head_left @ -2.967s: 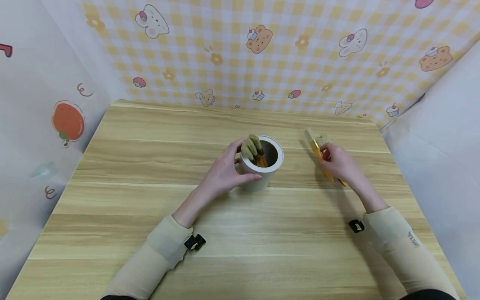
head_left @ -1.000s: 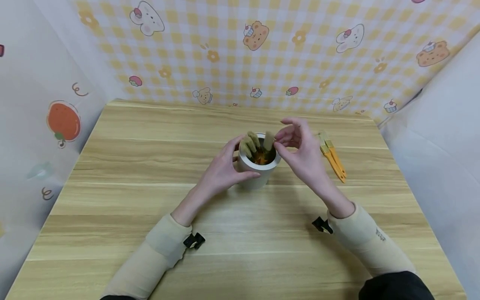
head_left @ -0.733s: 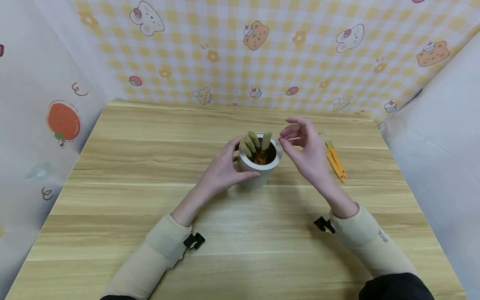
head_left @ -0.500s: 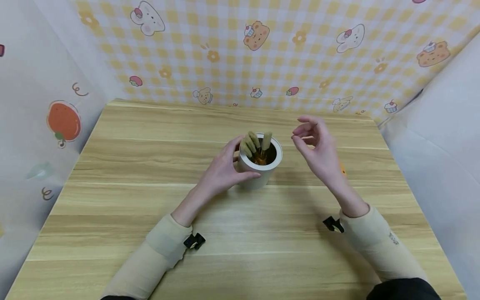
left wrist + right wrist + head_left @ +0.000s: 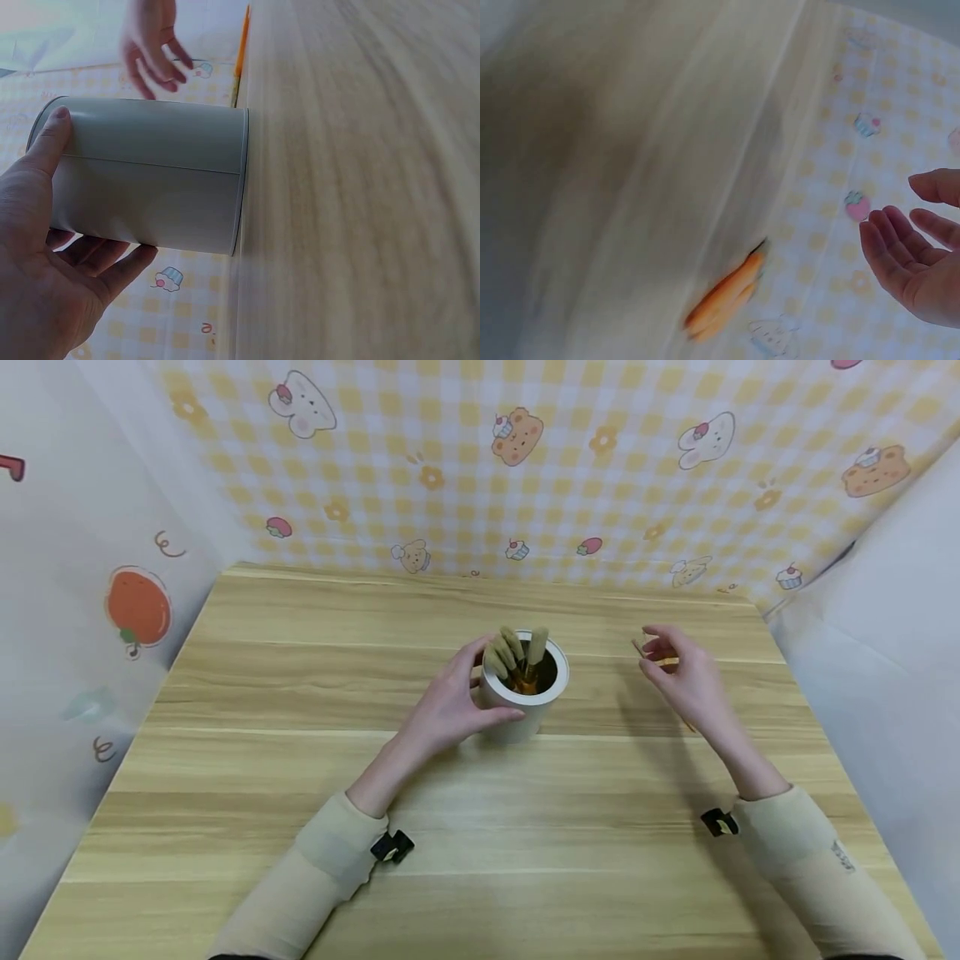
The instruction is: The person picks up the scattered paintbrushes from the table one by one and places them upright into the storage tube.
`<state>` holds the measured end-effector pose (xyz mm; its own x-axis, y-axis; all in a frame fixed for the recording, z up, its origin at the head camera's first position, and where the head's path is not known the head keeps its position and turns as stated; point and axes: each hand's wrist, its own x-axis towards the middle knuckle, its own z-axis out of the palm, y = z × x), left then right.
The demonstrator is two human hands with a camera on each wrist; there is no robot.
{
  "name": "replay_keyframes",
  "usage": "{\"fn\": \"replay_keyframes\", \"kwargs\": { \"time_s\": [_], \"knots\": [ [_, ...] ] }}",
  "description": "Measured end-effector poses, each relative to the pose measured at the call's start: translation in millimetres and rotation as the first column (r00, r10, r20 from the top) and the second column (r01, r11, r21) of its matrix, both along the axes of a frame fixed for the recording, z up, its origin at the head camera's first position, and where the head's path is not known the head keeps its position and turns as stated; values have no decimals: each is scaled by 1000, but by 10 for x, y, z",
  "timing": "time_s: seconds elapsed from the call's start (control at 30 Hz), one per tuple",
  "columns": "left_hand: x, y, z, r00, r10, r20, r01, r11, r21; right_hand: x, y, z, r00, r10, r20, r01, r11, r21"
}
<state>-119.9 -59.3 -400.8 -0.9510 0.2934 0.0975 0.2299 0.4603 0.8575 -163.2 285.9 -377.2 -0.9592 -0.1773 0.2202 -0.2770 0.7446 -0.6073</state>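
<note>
My left hand (image 5: 450, 702) grips a pale grey cylindrical canister (image 5: 513, 727), thumb on the near side and fingers round the far side. It stands upright on the table in the head view. Several paintbrushes (image 5: 537, 646) stand in it, tan bristles up, orange handles inside. My right hand (image 5: 690, 681) holds nothing, its fingers loosely bent with a gap to the thumb. Below it lie orange-handled paintbrushes (image 5: 724, 300), mostly covered by that hand in the head view. The left wrist view has the right hand (image 5: 154, 45) apart from the brush (image 5: 241, 56) on the table.
The wood-grain table (image 5: 450, 893) ends at a yellow checked backdrop (image 5: 465, 485) with cartoon prints. White sheets stand at the left (image 5: 67, 610) and right (image 5: 892, 635) sides.
Since three seconds ago my right hand carried one paintbrush into the canister, let go, and moved back right over the brushes on the table. My left hand still grips the canister.
</note>
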Motion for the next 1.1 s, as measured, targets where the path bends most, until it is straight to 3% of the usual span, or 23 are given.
{"fn": "replay_keyframes", "kwargs": {
  "time_s": [0.27, 0.67, 1.1],
  "knots": [
    [-8, -7, 21, 1000, 9, 15, -10, 1000, 5, -62, 287, -110, 995, -27, 96, 16, 993, 117],
    [-10, 3, 4, 1000, 4, 18, -5, 1000, 4, -125, 494, -217, 961, -53, 270, -10, 974, 226],
    [-9, 9, 9, 1000, 5, 11, -5, 1000, -8, -175, 568, -297, 963, -31, 268, -56, 949, 310]
  ]
}}
